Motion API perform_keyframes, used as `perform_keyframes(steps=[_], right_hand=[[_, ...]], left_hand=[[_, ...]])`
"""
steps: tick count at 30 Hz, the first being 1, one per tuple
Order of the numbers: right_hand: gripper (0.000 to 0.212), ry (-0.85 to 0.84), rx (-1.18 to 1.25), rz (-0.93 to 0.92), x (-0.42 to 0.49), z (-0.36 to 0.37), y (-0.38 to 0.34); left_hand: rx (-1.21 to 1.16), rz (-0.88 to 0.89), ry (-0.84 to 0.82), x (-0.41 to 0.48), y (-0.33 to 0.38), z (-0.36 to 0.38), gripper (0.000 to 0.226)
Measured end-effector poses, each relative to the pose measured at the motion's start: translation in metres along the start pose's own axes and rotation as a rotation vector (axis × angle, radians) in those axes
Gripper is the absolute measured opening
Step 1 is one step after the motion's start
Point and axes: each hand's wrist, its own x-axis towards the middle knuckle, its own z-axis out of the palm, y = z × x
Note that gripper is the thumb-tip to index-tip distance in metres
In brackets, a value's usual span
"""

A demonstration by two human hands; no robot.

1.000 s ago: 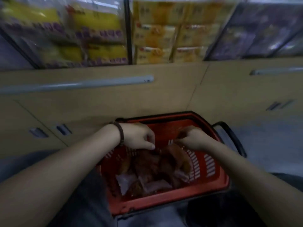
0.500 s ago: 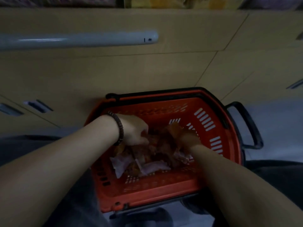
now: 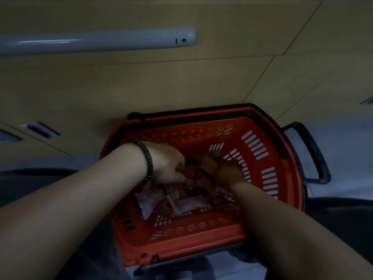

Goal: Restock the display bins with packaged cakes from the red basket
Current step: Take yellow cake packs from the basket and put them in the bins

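Observation:
A red basket (image 3: 187, 241) with black handles sits on the floor below me, against a wooden cabinet. Several clear-wrapped brown cakes (image 3: 181, 201) lie piled in its bottom. My left hand (image 3: 167, 164), with a dark bead bracelet on its wrist, reaches into the pile with fingers curled round wrapped cakes. My right hand (image 3: 230, 172) is deep in the pile on the right side, its fingers curled into the packets and partly hidden by them. The display bins are out of view.
The wooden cabinet front (image 3: 181, 81) fills the top of the view, with a grey rail (image 3: 96, 40) across it and slotted recesses (image 3: 38, 129) at the left. A black side handle (image 3: 310, 152) sticks out to the right of the basket. Grey floor lies at the right.
My head has tipped down, so the shelves of packets above have left the view. Both hands dropped from the basket's rim height into the pile of cakes and closed on packets.

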Motion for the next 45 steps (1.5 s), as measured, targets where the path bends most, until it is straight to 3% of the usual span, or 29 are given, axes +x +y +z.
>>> perform_keyframes(steps=[2, 5, 7, 10, 14, 17, 19, 21, 24, 29, 32, 34, 37, 38, 41, 43, 45], right_hand=[[0.048, 0.022, -0.015, -0.028, -0.022, -0.02, -0.009], [0.053, -0.015, 0.008, -0.046, -0.029, -0.041, -0.004], [0.056, -0.054, -0.001, -0.107, -0.036, -0.063, -0.004], [0.045, -0.096, 0.068, -0.237, -0.054, -0.113, -0.014], [0.034, -0.136, 0.319, -0.365, -0.094, -0.183, -0.025], [0.026, -0.273, 0.491, -0.425, -0.128, -0.219, -0.03], [0.018, -0.462, 0.628, -0.39, -0.147, -0.23, -0.032], [0.013, -0.524, 0.719, -0.384, -0.164, -0.234, -0.034], [0.014, -0.341, 0.82, -0.403, -0.18, -0.237, -0.037], [0.037, -0.025, 1.146, -0.44, -0.186, -0.254, -0.032], [0.059, 0.004, 1.281, -0.581, -0.192, -0.262, -0.028], [0.052, -0.023, 1.342, -0.669, -0.196, -0.268, -0.028], [0.048, -0.145, 1.478, -0.683, -0.208, -0.27, -0.032], [0.043, -0.128, 1.444, -0.696, -0.211, -0.269, -0.032], [0.023, 0.243, 1.199, -0.682, -0.224, -0.265, -0.036], [0.026, 0.324, 1.064, -0.775, -0.236, -0.265, -0.045], [0.045, 0.483, 0.793, -0.882, -0.244, -0.265, -0.051]], left_hand=[[0.015, -0.008, -0.014, -0.001, -0.004, 0.001, 0.047], [0.03, -0.028, -0.006, -0.001, -0.011, 0.001, 0.048], [0.049, -0.037, -0.012, 0.001, -0.015, -0.001, 0.049], [0.007, -0.041, 0.001, 0.002, -0.018, -0.004, 0.053], [-0.144, -0.05, 0.125, -0.003, -0.021, -0.005, 0.084], [-0.42, 0.024, 0.307, -0.011, -0.017, -0.006, 0.105], [-0.656, 0.158, 0.425, -0.017, -0.009, -0.009, 0.089], [-0.884, 0.297, 0.473, -0.022, 0.002, -0.011, 0.059], [-1.072, 0.348, 0.547, -0.03, 0.009, -0.016, 0.051], [-1.283, 0.322, 0.764, -0.05, 0.01, -0.027, 0.043], [-1.327, 0.304, 0.887, -0.065, 0.017, -0.034, 0.043], [-1.352, 0.238, 0.954, -0.078, 0.023, -0.038, 0.054], [-1.383, 0.22, 1.01, -0.094, 0.031, -0.038, 0.048], [-1.42, 0.243, 0.998, -0.1, 0.034, -0.037, 0.045], [-1.492, 0.322, 0.998, -0.11, 0.043, -0.033, 0.033], [-1.569, 0.357, 1.035, -0.117, 0.051, -0.035, 0.03], [-1.616, 0.435, 1.07, -0.125, 0.058, -0.042, 0.034]])
